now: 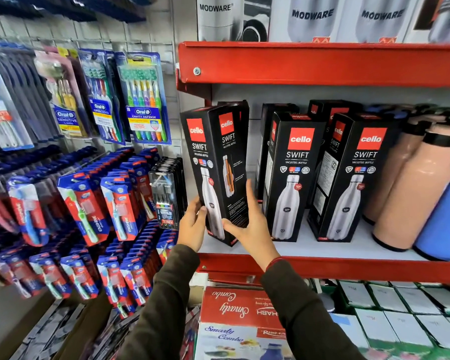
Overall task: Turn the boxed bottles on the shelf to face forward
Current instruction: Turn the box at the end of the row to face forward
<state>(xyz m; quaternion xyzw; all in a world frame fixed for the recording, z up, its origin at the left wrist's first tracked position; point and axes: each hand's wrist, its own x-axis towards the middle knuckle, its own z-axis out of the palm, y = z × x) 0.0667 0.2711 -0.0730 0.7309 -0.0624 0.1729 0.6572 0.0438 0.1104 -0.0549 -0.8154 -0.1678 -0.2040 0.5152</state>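
Three black boxed bottles stand at the front of a red shelf (pixel 322 266). The leftmost boxed bottle (pixel 216 162) is tilted and turned at an angle, so one corner edge points at me and two faces show. My left hand (pixel 191 226) grips its lower left side. My right hand (pixel 250 224) holds its lower right side, thumb on the front edge. The middle boxed bottle (pixel 294 175) and the right boxed bottle (pixel 356 178) stand upright with their fronts mostly toward me. More black boxes stand behind them.
Peach flasks (pixel 413 193) and a blue flask (pixel 444 222) crowd the shelf's right end. Toothbrush packs (pixel 140 100) hang on the wall panel at left. White boxes line the upper shelf (pixel 322 63). Red and white cartons (pixel 234 313) sit below.
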